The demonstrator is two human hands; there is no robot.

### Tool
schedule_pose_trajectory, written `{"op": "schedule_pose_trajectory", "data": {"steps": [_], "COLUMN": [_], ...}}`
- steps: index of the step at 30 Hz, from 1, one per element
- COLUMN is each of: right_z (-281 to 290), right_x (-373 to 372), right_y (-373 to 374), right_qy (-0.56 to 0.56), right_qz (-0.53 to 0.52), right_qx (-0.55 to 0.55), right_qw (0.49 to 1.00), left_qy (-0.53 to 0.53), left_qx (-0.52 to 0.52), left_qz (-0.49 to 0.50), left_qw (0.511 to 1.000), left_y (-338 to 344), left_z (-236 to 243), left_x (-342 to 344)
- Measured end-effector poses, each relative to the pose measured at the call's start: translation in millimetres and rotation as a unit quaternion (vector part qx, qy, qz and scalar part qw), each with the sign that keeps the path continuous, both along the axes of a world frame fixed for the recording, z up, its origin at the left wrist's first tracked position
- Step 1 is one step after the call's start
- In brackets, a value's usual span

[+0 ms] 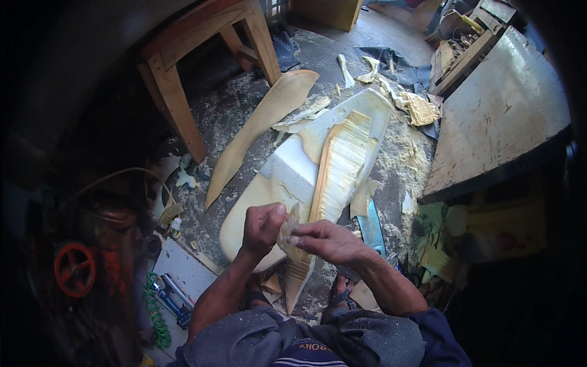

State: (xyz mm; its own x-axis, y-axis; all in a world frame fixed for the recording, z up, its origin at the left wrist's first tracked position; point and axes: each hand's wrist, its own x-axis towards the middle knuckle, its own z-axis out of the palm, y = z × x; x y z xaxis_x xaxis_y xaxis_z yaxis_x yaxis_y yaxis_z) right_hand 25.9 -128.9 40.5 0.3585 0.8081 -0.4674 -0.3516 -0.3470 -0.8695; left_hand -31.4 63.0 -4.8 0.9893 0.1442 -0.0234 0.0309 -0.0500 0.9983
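One small, crumpled, translucent pale sheet (287, 232) is found just below the centre of the frame, where we observe the left hand (263, 227) curled closed around its edge and the right hand (330, 241) pinching it between thumb and fingertips. Just above, we note a long, ribbed, cream foam strip (343, 164) lying across a rounded white-and-cream slab (282, 166).

floor (321, 52): grey, dust-strewn | wooden stool (176, 104): upper left | light: brightest near top
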Motion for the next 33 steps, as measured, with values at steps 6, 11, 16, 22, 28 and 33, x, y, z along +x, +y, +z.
{"op": "schedule_pose_trajectory", "data": {"steps": [6, 11, 16, 22, 28, 33], "right_z": [-10.5, -16.1, -39.0, -95.1, -87.8, -71.7], "right_x": [16.8, 30.0, 115.0, 241.1, 201.9, 196.5], "right_y": [-25.6, -54.8, -90.3, -76.7, -45.5, -48.1], "right_qy": [0.118, 0.213, -0.048, -0.438, -0.466, -0.411], "right_qz": [-0.075, -0.113, -0.314, -0.145, 0.096, 0.157], "right_qx": [0.047, 0.239, 0.099, -0.239, -0.291, -0.252], "right_qw": [0.989, 0.941, 0.943, 0.854, 0.830, 0.862], "left_qy": [-0.102, -0.080, -0.072, 0.120, 0.200, 0.195], "left_qx": [0.028, -0.034, 0.089, -0.247, -0.196, -0.184], "left_qz": [0.078, 0.193, 0.127, 0.059, 0.044, 0.043], "left_qw": [0.991, 0.977, 0.985, 0.960, 0.959, 0.962], "left_y": [8.2, 24.7, 19.2, -17.8, -29.9, -39.5], "left_z": [-40.7, -86.1, -102.2, -99.2, -80.4, -68.4], "left_x": [5.2, 2.6, -20.8, -33.6, -16.0, -10.9]}}
